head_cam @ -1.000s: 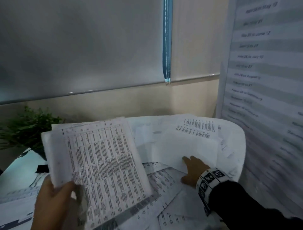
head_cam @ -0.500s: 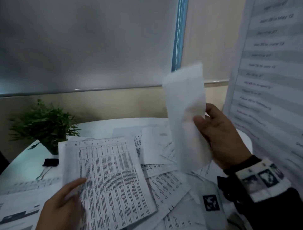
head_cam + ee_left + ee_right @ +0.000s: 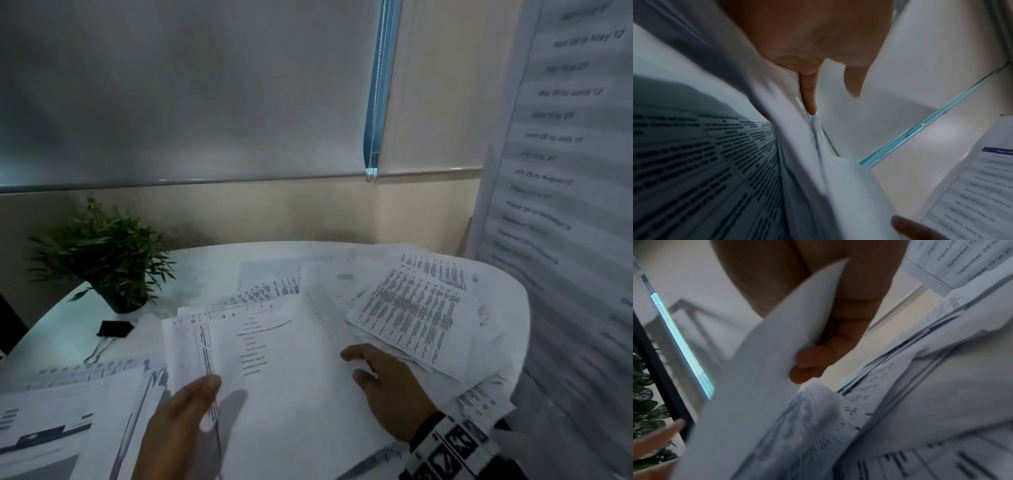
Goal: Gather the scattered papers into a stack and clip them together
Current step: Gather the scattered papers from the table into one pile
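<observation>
My left hand (image 3: 178,421) and right hand (image 3: 387,387) grip the thin, floppy white printed paper stack (image 3: 274,359) by its side edges above the worktop (image 3: 205,263), where I judge it slides least.

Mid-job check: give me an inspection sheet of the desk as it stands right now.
Surface: white round table, largely covered by sheets.
Job's things: gathered stack held in front of the person; loose papers spread to its right; black binder clip lies unused near the plant.
Clutter: potted plant; printed sheets at lower left.
Grippers: left hand grips the stack's left edge; right hand holds the top sheet's right edge.
Cables: nothing seen; only a blind cord hangs.
Surroundings: window blind, wall schedule at right.
</observation>
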The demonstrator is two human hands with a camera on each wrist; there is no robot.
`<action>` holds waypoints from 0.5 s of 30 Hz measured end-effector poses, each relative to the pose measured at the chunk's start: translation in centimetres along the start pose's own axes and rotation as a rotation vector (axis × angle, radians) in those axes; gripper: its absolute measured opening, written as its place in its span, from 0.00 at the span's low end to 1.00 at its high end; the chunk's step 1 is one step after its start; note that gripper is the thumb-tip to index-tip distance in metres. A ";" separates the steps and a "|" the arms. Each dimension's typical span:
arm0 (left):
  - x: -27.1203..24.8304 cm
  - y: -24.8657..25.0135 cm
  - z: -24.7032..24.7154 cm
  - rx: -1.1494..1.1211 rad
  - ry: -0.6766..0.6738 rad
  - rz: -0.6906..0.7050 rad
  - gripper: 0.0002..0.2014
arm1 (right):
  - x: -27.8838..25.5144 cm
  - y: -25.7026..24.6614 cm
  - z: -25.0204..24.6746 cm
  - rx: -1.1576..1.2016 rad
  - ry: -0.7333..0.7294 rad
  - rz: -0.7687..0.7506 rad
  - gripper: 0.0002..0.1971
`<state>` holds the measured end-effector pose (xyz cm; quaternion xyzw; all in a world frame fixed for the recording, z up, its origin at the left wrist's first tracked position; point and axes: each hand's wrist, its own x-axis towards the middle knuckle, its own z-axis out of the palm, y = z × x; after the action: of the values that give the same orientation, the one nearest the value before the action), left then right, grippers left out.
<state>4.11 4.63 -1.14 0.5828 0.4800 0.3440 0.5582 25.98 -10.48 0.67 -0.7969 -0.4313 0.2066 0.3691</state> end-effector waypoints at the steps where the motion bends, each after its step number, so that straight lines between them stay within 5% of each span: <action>1: -0.1 0.1 0.1 0.053 -0.040 0.033 0.12 | -0.2 -0.4 0.0 -0.005 -0.016 -0.010 0.16; 5: -0.1 -0.8 0.6 0.083 0.016 0.130 0.28 | -0.1 -1.0 0.1 -0.019 -0.141 -0.005 0.16; 7: 0.1 -1.1 0.5 0.031 0.030 0.209 0.31 | 1.4 0.0 -1.1 -0.016 -0.057 0.065 0.19; 10: -0.3 -0.7 0.1 0.005 0.047 0.236 0.33 | 5.1 2.8 -4.5 -0.426 0.068 0.238 0.32; 12: -0.1 -0.6 0.0 0.056 0.041 0.239 0.40 | 6.7 4.3 -6.0 -0.719 -0.003 0.323 0.41; 15: 0.6 -1.0 -0.3 0.061 0.009 0.242 0.37 | 7.8 5.6 -6.1 -0.825 -0.148 0.343 0.41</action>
<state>3.81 5.17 -2.18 0.6519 0.4189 0.3965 0.4924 37.20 -8.44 0.19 -0.9204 -0.3646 0.1317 -0.0508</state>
